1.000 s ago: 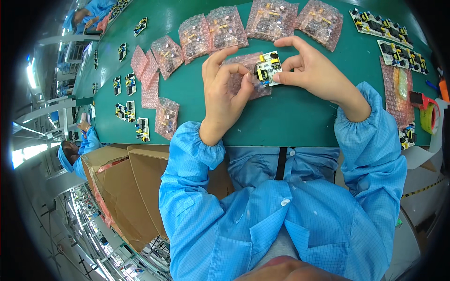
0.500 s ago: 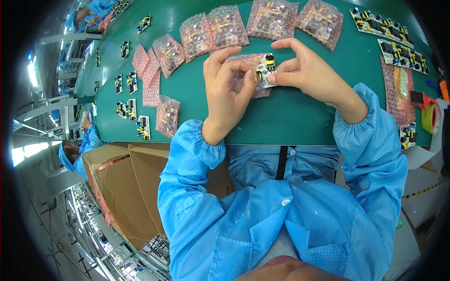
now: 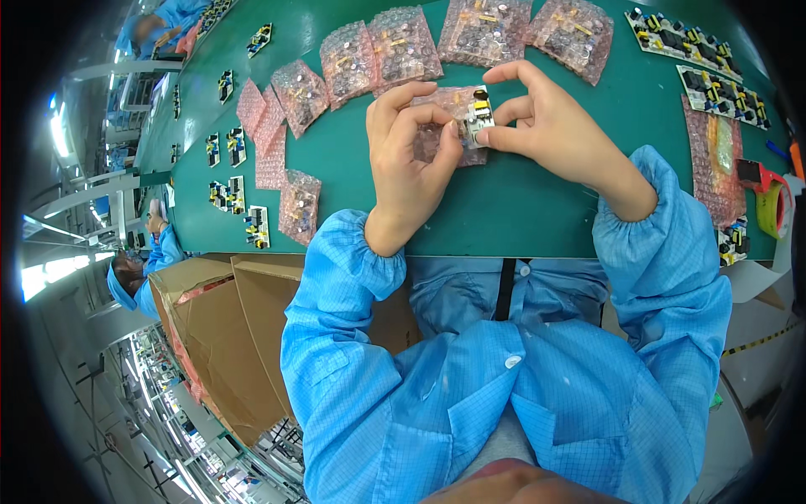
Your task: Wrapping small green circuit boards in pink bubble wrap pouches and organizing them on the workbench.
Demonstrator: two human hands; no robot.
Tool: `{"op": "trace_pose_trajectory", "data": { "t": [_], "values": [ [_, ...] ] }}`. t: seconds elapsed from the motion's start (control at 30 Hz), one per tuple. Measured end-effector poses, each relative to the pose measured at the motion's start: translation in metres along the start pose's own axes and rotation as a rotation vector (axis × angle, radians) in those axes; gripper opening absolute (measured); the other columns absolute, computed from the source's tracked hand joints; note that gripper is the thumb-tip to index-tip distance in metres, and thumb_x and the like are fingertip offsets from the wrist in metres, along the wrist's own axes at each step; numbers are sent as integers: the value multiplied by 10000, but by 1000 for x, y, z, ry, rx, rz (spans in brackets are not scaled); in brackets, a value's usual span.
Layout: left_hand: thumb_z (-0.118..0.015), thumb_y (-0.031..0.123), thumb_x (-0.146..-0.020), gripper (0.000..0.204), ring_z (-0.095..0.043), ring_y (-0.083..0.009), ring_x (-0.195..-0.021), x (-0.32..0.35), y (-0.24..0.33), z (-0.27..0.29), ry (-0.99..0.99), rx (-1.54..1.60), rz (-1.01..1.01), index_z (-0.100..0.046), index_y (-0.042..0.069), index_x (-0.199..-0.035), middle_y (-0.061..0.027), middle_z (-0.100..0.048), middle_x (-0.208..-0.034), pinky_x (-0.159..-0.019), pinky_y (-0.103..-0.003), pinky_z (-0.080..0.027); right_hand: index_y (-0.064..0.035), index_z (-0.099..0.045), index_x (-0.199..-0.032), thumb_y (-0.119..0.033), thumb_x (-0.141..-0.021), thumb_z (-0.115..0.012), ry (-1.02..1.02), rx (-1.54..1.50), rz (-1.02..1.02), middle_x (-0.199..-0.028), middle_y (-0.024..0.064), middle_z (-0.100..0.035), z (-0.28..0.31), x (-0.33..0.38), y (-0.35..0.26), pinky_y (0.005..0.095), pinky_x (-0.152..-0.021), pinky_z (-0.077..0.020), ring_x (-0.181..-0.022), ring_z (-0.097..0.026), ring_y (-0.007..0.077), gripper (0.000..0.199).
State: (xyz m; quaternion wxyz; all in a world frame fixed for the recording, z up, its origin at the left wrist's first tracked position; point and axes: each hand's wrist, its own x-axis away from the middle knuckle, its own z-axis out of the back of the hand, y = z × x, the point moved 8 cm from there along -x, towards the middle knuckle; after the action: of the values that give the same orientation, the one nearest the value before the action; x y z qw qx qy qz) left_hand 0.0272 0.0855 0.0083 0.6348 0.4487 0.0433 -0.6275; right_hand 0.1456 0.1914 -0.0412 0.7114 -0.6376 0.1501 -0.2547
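A small white circuit board [image 3: 480,116] with black and yellow parts is held upright above a pink bubble-wrap bag [image 3: 445,97] on the green table. My right hand [image 3: 550,126] grips its right side between thumb and fingers, index finger raised. At the board's left edge my left hand [image 3: 407,164] is closed in a pinch, thumb against index finger; how much of the edge lies between them is hard to see. Filled bubble-wrap bags [image 3: 407,46] lie in an arc beyond my hands, and another filled bag [image 3: 300,207] is to the left.
Empty pink bubble bags [image 3: 267,139] lie left of my hands, with loose circuit boards [image 3: 227,195] farther left. Joined board strips [image 3: 684,46] are at the far right, near a tape dispenser [image 3: 768,206]. A cardboard box [image 3: 222,336] stands below the table's left edge. Two other people are at left.
The circuit board has risen slightly and turned more upright in my fingers. My right hand has moved a little away from me. The bags on the table lie as before.
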Motion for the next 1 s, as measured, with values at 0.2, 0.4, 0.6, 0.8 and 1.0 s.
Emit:
{"op": "trace_pose_trajectory", "data": {
  "t": [0.2,0.4,0.6,0.8,1.0],
  "values": [
    [-745,-4,-746,195,-543,-292,-1071,0,4,-1,3,-35,-22,-654,54,-909,-116,-610,-1178,-893,-390,-463,-39,-411,-1355,-133,-851,-774,-33,-37,-12,-872,60,-690,-7,1,1,202,-564,-396,-670,-557,36,628],
    [-753,13,-746,185,-535,-296,-1081,0,4,-4,14,57,6,-658,66,-896,-102,-616,-1179,-901,-386,-447,-24,-396,-1377,-111,-858,-762,-11,-138,-21,-886,71,-693,-7,-2,5,212,-607,-440,-744,-614,60,641],
    [-759,68,-743,178,-508,-301,-1150,-3,7,1,19,-153,-35,-666,101,-892,-71,-618,-1198,-991,-426,-351,-7,-399,-1370,-99,-876,-735,-26,-233,-64,-922,85,-709,-16,-3,15,218,-725,-487,-838,-654,114,605],
    [-766,104,-745,166,-497,-293,-1174,1,2,-2,22,-110,53,-672,117,-881,-58,-619,-1203,-1005,-438,-327,-8,-403,-1366,-122,-885,-722,51,-269,-140,-920,92,-712,-13,-1,6,193,-487,-400,-672,-595,45,588],
    [-779,126,-726,150,-419,-371,-1336,-8,16,2,-19,-154,-15,-681,131,-840,-51,-606,-1295,-1077,-472,-274,-40,-392,-1397,-115,-881,-723,33,-361,-79,-918,70,-711,-17,-4,15,175,-456,-334,-608,-530,14,617]
  ]
}}
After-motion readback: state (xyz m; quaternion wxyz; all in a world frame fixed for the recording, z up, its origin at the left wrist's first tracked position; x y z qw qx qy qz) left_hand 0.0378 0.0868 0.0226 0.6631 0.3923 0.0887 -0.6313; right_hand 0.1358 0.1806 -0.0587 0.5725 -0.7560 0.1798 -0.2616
